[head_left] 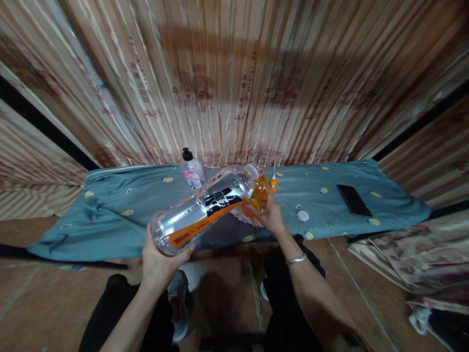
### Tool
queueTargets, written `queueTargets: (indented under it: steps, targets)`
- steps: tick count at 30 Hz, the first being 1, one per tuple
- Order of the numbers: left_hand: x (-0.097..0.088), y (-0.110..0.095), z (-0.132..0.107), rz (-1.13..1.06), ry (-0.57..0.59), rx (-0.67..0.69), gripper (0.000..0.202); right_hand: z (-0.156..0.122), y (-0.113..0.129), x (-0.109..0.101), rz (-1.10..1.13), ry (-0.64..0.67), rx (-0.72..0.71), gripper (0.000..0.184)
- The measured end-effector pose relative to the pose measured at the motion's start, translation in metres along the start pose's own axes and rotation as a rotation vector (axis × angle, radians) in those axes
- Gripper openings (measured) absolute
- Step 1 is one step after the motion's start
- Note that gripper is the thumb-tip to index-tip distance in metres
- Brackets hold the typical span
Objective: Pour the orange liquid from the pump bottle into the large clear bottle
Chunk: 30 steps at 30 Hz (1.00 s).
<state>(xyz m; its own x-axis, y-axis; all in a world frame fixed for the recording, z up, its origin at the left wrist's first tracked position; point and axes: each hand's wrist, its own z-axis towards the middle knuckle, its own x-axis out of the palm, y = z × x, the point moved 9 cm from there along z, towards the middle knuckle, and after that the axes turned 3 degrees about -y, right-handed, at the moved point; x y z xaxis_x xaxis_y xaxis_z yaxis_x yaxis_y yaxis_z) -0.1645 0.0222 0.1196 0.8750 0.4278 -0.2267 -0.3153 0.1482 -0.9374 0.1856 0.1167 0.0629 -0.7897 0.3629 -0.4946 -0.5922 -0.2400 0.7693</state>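
Clear plastic forms the large cylindrical bottle (200,210), its silver label bearing bold black characters, an orange band and a green patch, all too blurred to read. The left hand (159,259) wraps its base, holding it tilted above the teal patterned cloth (110,210). The right hand (270,213) clasps a translucent orange plastic bottle (261,189) at its neck. Behind, a black-topped clear bottle (193,172) shows an illegible pink-and-white label.
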Motion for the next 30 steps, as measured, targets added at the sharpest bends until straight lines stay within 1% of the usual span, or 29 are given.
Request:
queueTargets:
  steps: [3, 7, 10, 13, 16, 22, 27, 30]
  targets:
    - [-0.002, -0.0017, -0.002, -0.017, -0.051, 0.006, 0.095, 0.0005, 0.0011, -0.0002, -0.002, 0.007, -0.007, 0.087]
    - [-0.0002, -0.0003, -0.0031, 0.023, -0.023, 0.03, 0.094, 0.0015, 0.0018, -0.001, 0.004, 0.002, -0.009, 0.084]
    - [-0.0036, -0.0022, -0.0028, 0.009, -0.062, 0.084, 0.089, 0.0017, 0.003, -0.0011, 0.005, 0.007, -0.009, 0.083]
    - [-0.005, -0.0014, -0.0018, 0.015, -0.086, 0.092, 0.09, 0.0017, 0.0024, -0.001, -0.003, 0.009, 0.009, 0.081]
    - [-0.0048, -0.0003, -0.001, 0.025, -0.081, 0.091, 0.094, 0.0019, 0.0022, -0.0009, -0.017, 0.004, 0.01, 0.084]
    - [-0.0059, 0.0003, -0.0027, 0.037, -0.078, 0.083, 0.094, 0.0024, 0.0028, -0.0009, -0.007, 0.004, -0.014, 0.083]
    - [-0.0044, -0.002, -0.0031, 0.04, -0.062, 0.087, 0.091, 0.0025, 0.0025, -0.0016, -0.013, 0.009, 0.001, 0.083]
    - [-0.0055, -0.0023, -0.0023, 0.036, -0.079, 0.091, 0.097, 0.0023, 0.003, -0.0019, -0.006, 0.007, 0.004, 0.082]
